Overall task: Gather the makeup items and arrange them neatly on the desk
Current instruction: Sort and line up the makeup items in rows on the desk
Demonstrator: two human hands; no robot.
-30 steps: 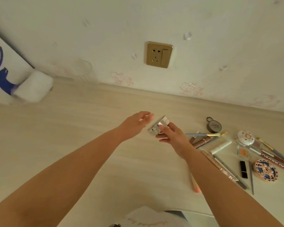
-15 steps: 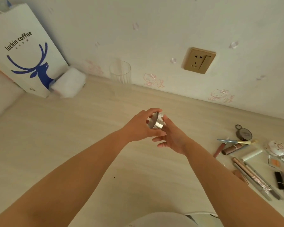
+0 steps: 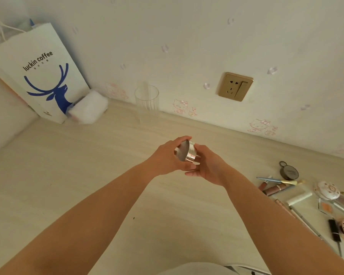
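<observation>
A round silver compact (image 3: 187, 153) is held on edge above the middle of the surface (image 3: 87, 165), its flat grey face turned toward the left and slightly toward the camera, its shiny rim band running top to bottom. The axis through its faces lies roughly level, left to right. The left hand (image 3: 168, 158) grips it, fingers curled over the top edge and thumb under the bottom. The right hand (image 3: 209, 167) is beside it, fingers loosely extended against the rim; whether they pinch it I cannot tell.

The surface is pale wood grain, meeting a cream wall with faint pink cartoon stickers and a gold wall socket (image 3: 235, 86). A clear ribbed glass (image 3: 146, 98) stands against the wall. In the far left corner stand a white coffee bag (image 3: 38, 76) with a blue deer and a white soft bundle (image 3: 89, 109). At the right edge lie the other makeup items: a dark round compact (image 3: 289, 171), a brush (image 3: 278, 181), lip tubes (image 3: 276, 189), a patterned white case (image 3: 327, 190).
</observation>
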